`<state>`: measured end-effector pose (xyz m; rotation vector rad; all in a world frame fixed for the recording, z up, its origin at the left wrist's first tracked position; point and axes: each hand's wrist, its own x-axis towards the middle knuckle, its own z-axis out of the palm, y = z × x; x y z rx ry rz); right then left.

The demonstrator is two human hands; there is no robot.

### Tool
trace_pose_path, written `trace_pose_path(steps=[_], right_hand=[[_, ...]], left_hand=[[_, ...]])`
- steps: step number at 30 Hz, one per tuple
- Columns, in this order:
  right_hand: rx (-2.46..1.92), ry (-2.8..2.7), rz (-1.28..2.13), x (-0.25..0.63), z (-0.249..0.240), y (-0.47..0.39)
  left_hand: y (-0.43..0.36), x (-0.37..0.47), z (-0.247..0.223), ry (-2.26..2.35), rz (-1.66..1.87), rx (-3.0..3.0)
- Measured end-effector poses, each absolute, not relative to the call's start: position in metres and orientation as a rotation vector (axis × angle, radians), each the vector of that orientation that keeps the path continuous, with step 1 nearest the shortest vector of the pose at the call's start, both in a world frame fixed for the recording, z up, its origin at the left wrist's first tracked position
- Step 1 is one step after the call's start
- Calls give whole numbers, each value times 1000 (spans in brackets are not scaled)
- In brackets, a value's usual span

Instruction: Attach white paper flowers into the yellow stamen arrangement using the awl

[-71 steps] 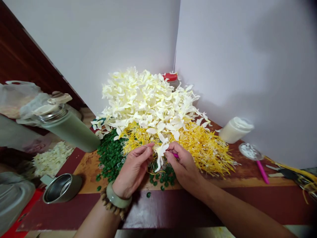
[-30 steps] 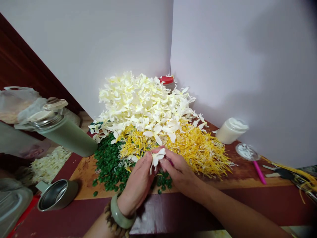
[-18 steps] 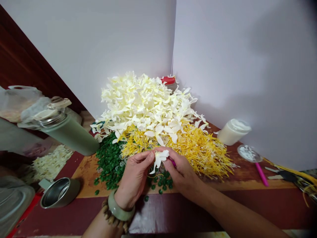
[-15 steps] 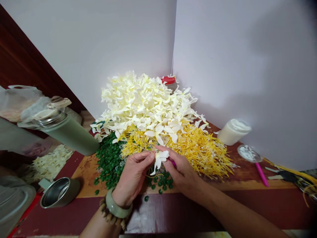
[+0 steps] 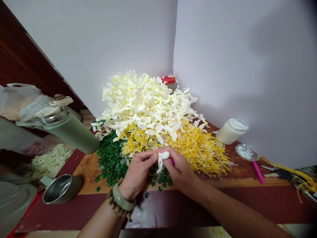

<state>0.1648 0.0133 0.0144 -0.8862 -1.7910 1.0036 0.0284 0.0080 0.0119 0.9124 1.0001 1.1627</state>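
Observation:
A white flower is held between my two hands, over the front of the heaps. My left hand, with a pale bangle and a beaded bracelet at the wrist, pinches the flower's left end. Closed around its right side is my right hand, with a bit of magenta showing between the fingers. Behind are a large pile of white flowers and a heap of yellow stamen strands. Small green pieces lie to the left and in front.
On the left stand a green flask and a metal cup. A white jar, a small dish of white paste, a magenta stick and scissors are at the right. A red-lidded jar sits behind.
My left hand has moved right and slightly up, closer to my right hand. The thin strand that stuck out at its fingertips no longer shows. The view has shifted slightly.

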Motion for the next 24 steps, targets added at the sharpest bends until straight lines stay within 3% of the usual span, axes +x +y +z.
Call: trace_pose_path(steps=[10, 18, 24], right_hand=[[-1087, -1541, 1012, 186, 14, 41], [-913, -1450, 1194, 191, 22, 40], [-706, -1349, 1426, 193, 25, 35]], left_hand=[[32, 33, 19, 1182, 1287, 722], [74, 40, 20, 1293, 1299, 603], [48, 35, 25, 1252, 1310, 641]])
